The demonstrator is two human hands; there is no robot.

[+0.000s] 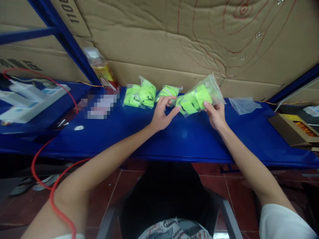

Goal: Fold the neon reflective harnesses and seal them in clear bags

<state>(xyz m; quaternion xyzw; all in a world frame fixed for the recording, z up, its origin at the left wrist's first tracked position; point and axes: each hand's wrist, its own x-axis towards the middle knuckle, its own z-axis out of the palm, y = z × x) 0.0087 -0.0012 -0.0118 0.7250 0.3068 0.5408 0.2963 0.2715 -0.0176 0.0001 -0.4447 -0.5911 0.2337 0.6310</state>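
A clear plastic bag of neon-green straps (195, 99) is held up over the blue table, tilted with its right end higher. My right hand (216, 114) grips its right end, thumb on the front and fingers behind. At the bag's left end is my left hand (163, 114), with thumb and curled fingers around the edge; some fingertips are partly hidden. Just beyond the left hand lies another bag of green straps (168, 92). Farther left, two more filled bags (140, 94) lean together near the cardboard wall.
An empty-looking clear bag (244, 105) lies right on the blue table (184, 139). An open cardboard box (296, 131) with orange contents sits at far right. A bottle (103, 71), a white power strip (32, 103) and a red cable (53, 196) are at left. Cardboard (154, 36) stands behind.
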